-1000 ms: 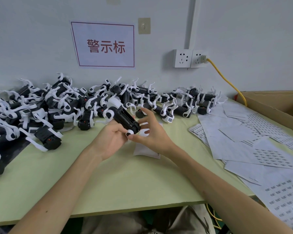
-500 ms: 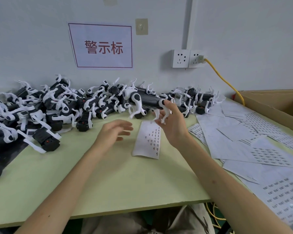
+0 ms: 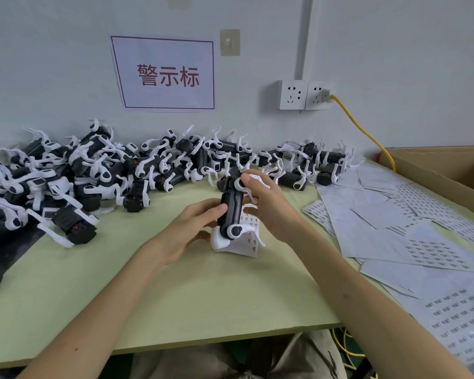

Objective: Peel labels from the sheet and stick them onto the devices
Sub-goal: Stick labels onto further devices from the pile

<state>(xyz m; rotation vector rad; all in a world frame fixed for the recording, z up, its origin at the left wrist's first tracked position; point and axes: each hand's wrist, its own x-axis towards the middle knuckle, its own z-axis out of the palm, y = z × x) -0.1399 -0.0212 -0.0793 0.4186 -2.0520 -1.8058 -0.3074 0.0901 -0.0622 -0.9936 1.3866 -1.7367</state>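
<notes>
Black-and-white device (image 3: 231, 212) held upright by the left hand (image 3: 186, 231) and right hand (image 3: 268, 206), over a label sheet (image 3: 251, 242) on the green worktop (image 3: 175, 296). A pile of similar devices (image 3: 93, 170) lies behind, along the wall.

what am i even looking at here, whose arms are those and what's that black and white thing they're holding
There is no machine here. The picture comes from a camera worn on a person's head, looking forward and down, so the two bare arms are that person's own. The left hand and the right hand both grip one black device with white clips, held roughly upright over a small label sheet on the green table. Many more such devices lie in a pile along the wall. To the right are loose sheets of small printed labels and an open cardboard box. On the wall are a sign with red characters and a socket with a yellow cable plugged in.
</notes>
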